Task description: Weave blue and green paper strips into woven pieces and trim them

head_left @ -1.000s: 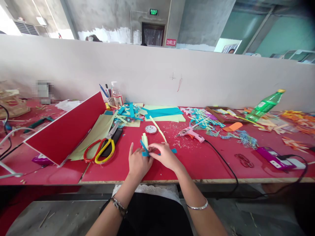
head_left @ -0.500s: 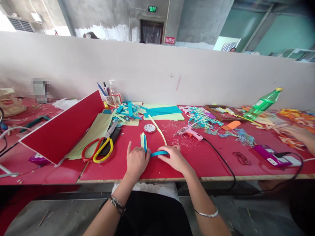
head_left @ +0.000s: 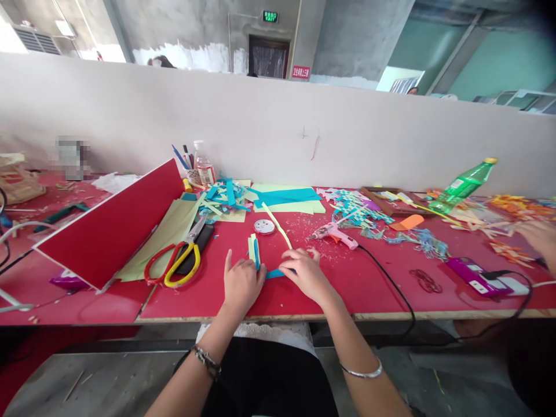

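Note:
My left hand (head_left: pixel 243 284) presses down near the table's front edge, fingers bent over the lower end of upright blue and pale green paper strips (head_left: pixel 253 248). Its little finger sticks out to the left. From under its fingertips a blue paper strip (head_left: pixel 274 273) runs right to my right hand (head_left: pixel 307 277). The right thumb and fingertips close on that strip's far end, low over the table. A long pale yellow strip (head_left: pixel 278 227) reaches down to the right fingers. Just beyond both hands lies a round white lid (head_left: pixel 263 226).
Scissors (head_left: pixel 182 263) with red and yellow handles lie at left, beside a red board (head_left: pixel 117 231). A pink glue gun (head_left: pixel 339 234) with a black cord sits at right. Cut paper (head_left: pixel 228 197), a green bottle (head_left: pixel 464 185) and a purple power strip (head_left: pixel 478 278) surround the workspace. Another person's hand (head_left: pixel 536 234) is far right.
The blue strip between my hands has gone from arched to flatter against the table. My right fingers have shifted slightly upward; my left hand has stayed in place.

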`<state>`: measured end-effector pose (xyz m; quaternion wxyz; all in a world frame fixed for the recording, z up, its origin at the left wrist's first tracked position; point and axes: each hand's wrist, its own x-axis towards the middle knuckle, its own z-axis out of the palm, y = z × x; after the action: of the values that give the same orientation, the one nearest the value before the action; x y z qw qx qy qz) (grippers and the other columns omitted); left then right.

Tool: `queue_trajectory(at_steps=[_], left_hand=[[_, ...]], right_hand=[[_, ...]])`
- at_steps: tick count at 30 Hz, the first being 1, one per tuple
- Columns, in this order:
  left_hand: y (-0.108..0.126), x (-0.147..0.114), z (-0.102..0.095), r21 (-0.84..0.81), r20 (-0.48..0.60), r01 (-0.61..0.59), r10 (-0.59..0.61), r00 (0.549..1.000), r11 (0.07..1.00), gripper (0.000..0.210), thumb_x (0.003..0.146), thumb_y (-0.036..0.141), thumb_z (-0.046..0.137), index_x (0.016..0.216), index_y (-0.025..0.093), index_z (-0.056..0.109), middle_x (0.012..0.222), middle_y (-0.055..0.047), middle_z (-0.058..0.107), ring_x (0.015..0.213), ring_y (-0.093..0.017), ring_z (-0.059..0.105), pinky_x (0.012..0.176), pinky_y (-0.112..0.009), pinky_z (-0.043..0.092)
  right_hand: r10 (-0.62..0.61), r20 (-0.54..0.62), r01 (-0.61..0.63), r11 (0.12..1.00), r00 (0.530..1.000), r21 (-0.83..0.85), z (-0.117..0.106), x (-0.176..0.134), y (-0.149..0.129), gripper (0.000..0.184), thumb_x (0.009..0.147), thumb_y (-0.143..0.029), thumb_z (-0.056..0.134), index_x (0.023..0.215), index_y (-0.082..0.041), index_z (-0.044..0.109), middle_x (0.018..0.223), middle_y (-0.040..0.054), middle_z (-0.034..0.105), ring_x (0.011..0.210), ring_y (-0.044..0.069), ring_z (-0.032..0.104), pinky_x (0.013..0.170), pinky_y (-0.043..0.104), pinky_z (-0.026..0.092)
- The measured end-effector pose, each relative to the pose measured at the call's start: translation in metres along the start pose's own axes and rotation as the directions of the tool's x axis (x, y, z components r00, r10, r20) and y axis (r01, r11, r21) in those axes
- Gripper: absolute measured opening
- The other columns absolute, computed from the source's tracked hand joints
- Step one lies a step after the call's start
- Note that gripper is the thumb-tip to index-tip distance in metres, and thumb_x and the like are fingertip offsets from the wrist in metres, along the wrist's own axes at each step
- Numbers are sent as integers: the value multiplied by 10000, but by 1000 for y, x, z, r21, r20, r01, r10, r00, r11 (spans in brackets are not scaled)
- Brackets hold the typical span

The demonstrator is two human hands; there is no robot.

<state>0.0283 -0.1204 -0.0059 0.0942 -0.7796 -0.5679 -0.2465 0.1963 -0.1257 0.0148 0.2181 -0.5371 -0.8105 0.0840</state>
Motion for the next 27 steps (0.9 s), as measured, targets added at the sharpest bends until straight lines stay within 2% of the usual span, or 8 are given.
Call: queue_trajectory(at_steps=[2, 5, 9, 13, 18, 23, 27], left_hand=[[0, 0, 0, 9, 0, -4, 4, 1000, 1000, 389, 829, 296, 355, 553, 176, 602, 562, -37, 627, 595, -171, 597, 1009, -421, 197], [-1, 0, 1, 27, 7, -20, 20, 1000, 999, 383, 828, 303, 358, 563, 174, 603, 561, -34, 623, 601, -170, 599, 1013, -418, 183], [-2, -1, 2, 43, 11, -69, 69, 998, 997, 325, 816, 285, 378, 615, 172, 607, 582, -31, 624, 622, -168, 602, 1020, -421, 164], [-2, -3, 2, 31, 18, -119, 119, 993, 992, 267, 799, 249, 392, 671, 177, 615, 626, -35, 633, 666, -179, 603, 1026, -440, 146], [0, -1, -1, -30, 14, -94, 94, 995, 995, 273, 782, 296, 402, 677, 177, 624, 648, -47, 655, 688, -201, 608, 1029, -447, 160], [1, 1, -1, -65, 0, -59, 59, 998, 996, 344, 809, 364, 372, 684, 178, 632, 640, -44, 664, 669, -197, 613, 1028, -449, 164], [-1, 0, 3, -27, -5, -69, 68, 998, 997, 391, 833, 356, 354, 599, 182, 614, 595, -39, 651, 627, -178, 610, 1017, -437, 184]], right_hand=[[-23, -74, 19, 998, 997, -53, -1, 3, -2, 217, 831, -309, 469, 706, -219, 622, 1033, 35, 581, 974, 201, 486, 929, 465, 121], [-1, -101, 1, 1000, 995, -1, -2, 10, -6, 246, 813, -345, 487, 641, -191, 569, 926, 16, 590, 894, 175, 515, 941, 479, 90], [94, -16, -88, 975, 995, 204, 2, 23, -10, 267, 800, -338, 484, 594, -173, 528, 695, -21, 573, 684, 124, 520, 881, 418, 221], [127, 70, -145, 894, 989, 425, 14, 36, -12, 248, 778, -349, 487, 607, -179, 543, 578, -37, 538, 618, 121, 508, 780, 322, 334], [73, 87, -109, 831, 994, 545, 31, 44, -12, 190, 788, -348, 463, 742, -188, 554, 687, -26, 566, 655, 122, 531, 644, 237, 397], [25, 92, -77, 789, 995, 610, 33, 43, -13, 233, 826, -385, 407, 763, -194, 525, 724, -22, 558, 689, 117, 536, 642, 222, 415], [27, 78, -70, 774, 997, 629, 30, 41, -12, 316, 876, -431, 268, 774, -209, 468, 745, -11, 543, 716, 115, 537, 657, 227, 426]])
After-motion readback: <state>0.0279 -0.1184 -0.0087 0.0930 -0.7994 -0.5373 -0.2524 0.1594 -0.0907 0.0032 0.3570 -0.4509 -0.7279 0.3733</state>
